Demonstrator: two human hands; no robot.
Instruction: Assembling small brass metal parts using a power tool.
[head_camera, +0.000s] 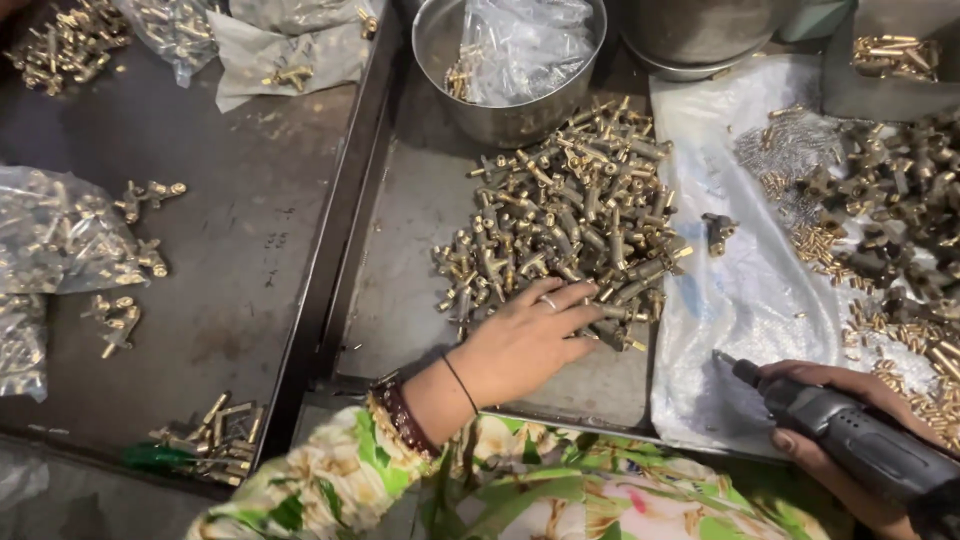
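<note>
Nearest me: right hand wrapped around a grey power driver, fingers closed on its body, black bit tip pointing up-left over clear plastic sheet. Driver casing looks matte, ribbed near the nose.

Left hand lies flat, palm down, fingers spread on the near edge of the brass pile. Not gripping anything I can see; fingertips touch the fittings. Ring on one finger, thin black band and a dark bangle at the wrist, floral green sleeve below.

Pile sits in a shallow metal tray, grey, scuffed. Fittings are small T-shaped brass pieces with threaded ends, shiny, tangled at all angles. One lone fitting lies apart on the sheet, right of the pile.

Right side: the sheet carries a second spread of darker fittings mixed with short brass pins and small silver springs. They reach down to just beside the driver hand.

Left of the tray, a raised rim separates a second flat tray, stained. On it: plastic bags of brass parts at the left edge, a few loose fittings beside them, a small heap at the near corner with something green next to it.

Far: steel bowl touching the pile's top edge, holding a crumpled clear bag with a few brass bits. Another steel vessel to its right, contents not visible. More bags and loose brass at far left.
</note>
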